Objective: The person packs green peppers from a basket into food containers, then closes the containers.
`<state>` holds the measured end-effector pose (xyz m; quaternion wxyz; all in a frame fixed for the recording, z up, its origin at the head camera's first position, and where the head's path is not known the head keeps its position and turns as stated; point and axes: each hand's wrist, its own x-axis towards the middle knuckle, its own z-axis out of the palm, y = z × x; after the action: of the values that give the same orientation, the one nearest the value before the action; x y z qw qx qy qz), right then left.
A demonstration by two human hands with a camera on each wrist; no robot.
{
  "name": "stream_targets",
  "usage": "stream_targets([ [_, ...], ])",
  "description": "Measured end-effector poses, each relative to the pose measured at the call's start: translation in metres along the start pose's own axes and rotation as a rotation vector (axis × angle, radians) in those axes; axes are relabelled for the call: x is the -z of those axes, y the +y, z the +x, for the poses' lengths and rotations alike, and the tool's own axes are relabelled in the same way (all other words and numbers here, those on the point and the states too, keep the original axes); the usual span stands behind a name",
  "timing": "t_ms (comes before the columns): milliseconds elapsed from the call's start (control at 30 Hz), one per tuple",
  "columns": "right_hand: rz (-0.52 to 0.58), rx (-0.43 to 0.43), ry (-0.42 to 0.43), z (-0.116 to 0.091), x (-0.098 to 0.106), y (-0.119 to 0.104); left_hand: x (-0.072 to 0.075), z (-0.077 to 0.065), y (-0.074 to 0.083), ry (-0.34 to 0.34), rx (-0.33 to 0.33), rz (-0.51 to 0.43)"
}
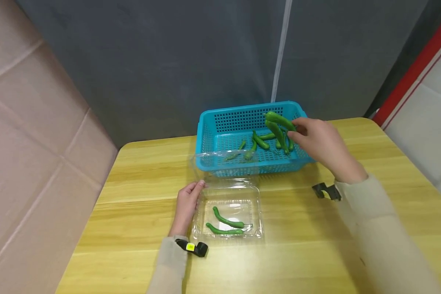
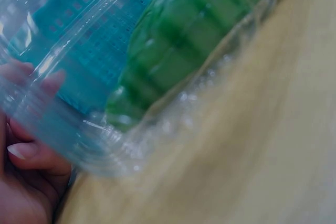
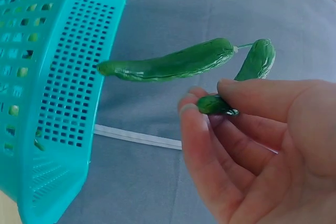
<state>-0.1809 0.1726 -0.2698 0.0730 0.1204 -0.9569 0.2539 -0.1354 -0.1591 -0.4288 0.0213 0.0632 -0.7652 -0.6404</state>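
Observation:
Over the right end of the blue basket (image 1: 206, 122), my right hand (image 1: 321, 141) pinches the tip of a green chili pepper (image 1: 281, 119) between thumb and fingers. A second pepper (image 3: 168, 64) hangs against it by the stem end; what bears it is unclear. Several more peppers (image 1: 261, 141) lie in the basket. My left hand (image 1: 187, 204) grips the left edge of a clear plastic clamshell box (image 1: 258, 204), thumb at the rim near its hinge. Two peppers (image 1: 226, 231) lie inside the box. The left wrist view shows green pepper (image 2: 178, 40) through the plastic.
The box's raised clear lid (image 1: 224, 163) leans toward the basket and overlaps its front wall. Both stand on a wooden table (image 1: 139, 204). A dark grey curtain (image 1: 169, 73) hangs behind the table, and pale walls flank it.

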Motion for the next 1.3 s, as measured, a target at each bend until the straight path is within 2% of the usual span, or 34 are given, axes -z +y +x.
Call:
stream_targets([
  [300,0.106,-0.036,0.045,-0.019,0.0,-0.003,0.0,-0.001,0.004,0.018,-0.005,0.006],
  [933,0.195,-0.095,0.124,-0.057,-0.012,0.0,-0.003,0.001,0.001,0.001,-0.006,0.0],
  [1133,0.211,-0.11,0.124,-0.063,-0.016,-0.002,-0.002,0.007,-0.014,0.02,0.0,-0.001],
  [1300,0.2,-0.073,0.127,-0.064,-0.021,-0.007,0.0,0.013,-0.027,0.041,-0.019,0.019],
])
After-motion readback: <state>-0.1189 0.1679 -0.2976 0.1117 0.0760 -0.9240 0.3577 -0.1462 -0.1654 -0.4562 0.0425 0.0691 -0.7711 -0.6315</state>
